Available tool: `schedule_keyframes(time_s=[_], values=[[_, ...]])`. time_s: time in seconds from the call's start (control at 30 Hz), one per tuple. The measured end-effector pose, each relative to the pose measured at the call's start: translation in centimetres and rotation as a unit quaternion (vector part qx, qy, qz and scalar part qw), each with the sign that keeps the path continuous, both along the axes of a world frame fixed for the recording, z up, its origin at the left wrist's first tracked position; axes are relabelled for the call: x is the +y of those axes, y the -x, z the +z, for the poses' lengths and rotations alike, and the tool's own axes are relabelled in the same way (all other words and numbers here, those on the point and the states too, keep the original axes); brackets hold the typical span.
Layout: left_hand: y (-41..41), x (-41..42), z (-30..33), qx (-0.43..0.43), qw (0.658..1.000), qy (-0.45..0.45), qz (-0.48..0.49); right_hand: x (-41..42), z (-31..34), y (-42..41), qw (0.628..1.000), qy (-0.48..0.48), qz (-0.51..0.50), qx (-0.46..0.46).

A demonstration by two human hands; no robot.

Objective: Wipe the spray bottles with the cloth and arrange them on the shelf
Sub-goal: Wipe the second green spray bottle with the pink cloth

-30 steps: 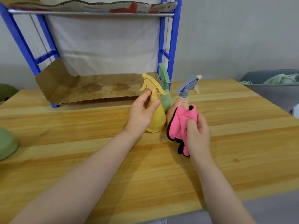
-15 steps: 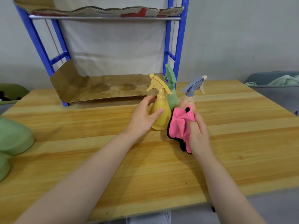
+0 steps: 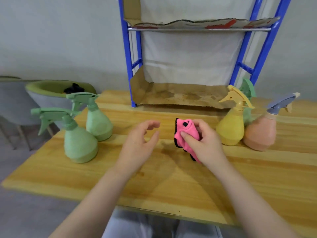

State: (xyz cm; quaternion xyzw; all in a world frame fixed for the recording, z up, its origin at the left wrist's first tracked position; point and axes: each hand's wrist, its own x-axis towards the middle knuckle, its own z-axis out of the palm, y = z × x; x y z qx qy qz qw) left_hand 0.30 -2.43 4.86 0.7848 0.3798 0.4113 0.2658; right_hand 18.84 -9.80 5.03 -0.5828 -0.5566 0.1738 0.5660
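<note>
My right hand (image 3: pixel 205 143) grips a bunched pink cloth (image 3: pixel 186 134) with black trim above the table's middle. My left hand (image 3: pixel 139 145) hovers beside it, empty, fingers loosely curled. Two green spray bottles (image 3: pixel 78 143) (image 3: pixel 97 124) stand at the left of the wooden table (image 3: pixel 171 182). At the right stand a yellow bottle (image 3: pixel 230 129), a peach bottle with a grey-blue trigger (image 3: pixel 260 133), and a small green bottle (image 3: pixel 247 93) partly hidden behind the yellow one. The blue shelf (image 3: pixel 127 54) stands at the back, its lower level lined with stained cardboard (image 3: pixel 180 97).
A second cardboard sheet (image 3: pixel 197 24) lies on the shelf's upper level. A grey chair (image 3: pixel 13 100) and a green-rimmed tub (image 3: pixel 51 90) sit beyond the table's left edge. The table's near edge runs just in front of my lap.
My left hand has let go of the yellow bottle and moved left. My right hand has carried the cloth away from the peach bottle. My view has swung left, showing two green bottles.
</note>
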Motion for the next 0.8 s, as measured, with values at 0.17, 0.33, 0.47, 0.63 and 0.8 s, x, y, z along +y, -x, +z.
schedule_keyframes(time_s=[0.17, 0.33, 0.47, 0.63, 0.8], values=[[7.1, -1.5, 0.1, -0.078, 0.993, -0.012, 0.092, 3.8, 0.4, 6.2, 0.997, -0.027, 0.066, 0.021], [12.7, -0.8, -0.3, -0.195, 0.959, 0.012, 0.205, 5.9, 0.1, 10.9, 0.989, -0.057, 0.119, -0.071], [15.9, 1.0, -1.7, -0.233, 0.929, 0.012, 0.287, 6.7, -1.0, 12.8, 0.985, -0.083, 0.126, -0.084], [16.1, 2.8, -1.5, -0.198, 0.932, 0.062, 0.298, 6.9, -2.7, 12.6, 0.986, -0.070, 0.097, -0.113], [15.5, 3.7, -1.2, -0.203, 0.939, 0.085, 0.265, 6.6, -2.9, 12.9, 0.985, -0.052, 0.112, -0.118]])
